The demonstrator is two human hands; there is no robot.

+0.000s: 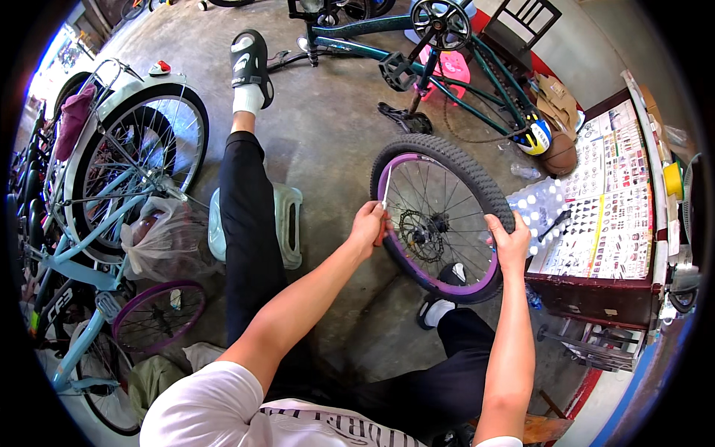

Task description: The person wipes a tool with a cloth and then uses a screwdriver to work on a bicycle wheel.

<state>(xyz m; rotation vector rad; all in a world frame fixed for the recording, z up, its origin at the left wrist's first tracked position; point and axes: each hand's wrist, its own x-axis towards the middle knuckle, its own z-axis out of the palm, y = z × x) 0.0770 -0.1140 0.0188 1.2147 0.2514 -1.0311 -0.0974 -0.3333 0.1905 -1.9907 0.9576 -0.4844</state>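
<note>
A bicycle wheel with a purple rim [393, 232] and a knobby black tyre [454, 160] is tilted up in front of me. Its hub carries a brake disc [419, 237]. Closed at the rim's left side, my left hand [367, 226] grips a screwdriver-like tool whose thin silver shaft [387, 186] lies along the rim's edge. A bit of its reddish handle shows below the fingers. On the opposite side, my right hand [512, 242] is wrapped round the tyre, thumb on top. One of my shoes [453, 274] shows partly behind the wheel's lower edge.
A dark green bicycle frame [365, 46] stands ahead, by a pink stool [453, 68] and a basketball [558, 154]. Bottles [542, 205] in plastic wrap sit beside a chart-covered table [607, 194]. Left are a light blue bicycle [97, 276], another purple rim [195, 313] and a pale stool [292, 223].
</note>
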